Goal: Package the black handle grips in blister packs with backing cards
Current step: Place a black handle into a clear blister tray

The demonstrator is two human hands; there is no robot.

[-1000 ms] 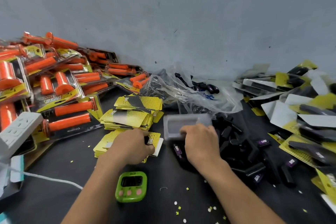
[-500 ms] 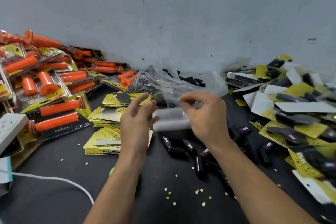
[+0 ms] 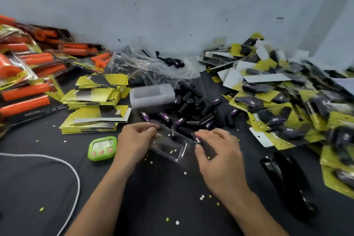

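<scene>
left hand and right hand pinch the blister pack, fingers curled.

Left hand, right hand; fingers curled

At the near middle of the tabletop, a blister shell is held between the left hand at its left end and the right hand at its right end. Just behind them lies a heap of loose handle grips, with a stack of empty shells at the heap's rear left. Left of that are stacks of backing cards. A timer sits before them, just left of the left hand, and a cable lies further left. Packs of long grips are piled at the far left and finished packs at the right, with a stapler before those. A plastic bag lies against the wall behind.
</scene>
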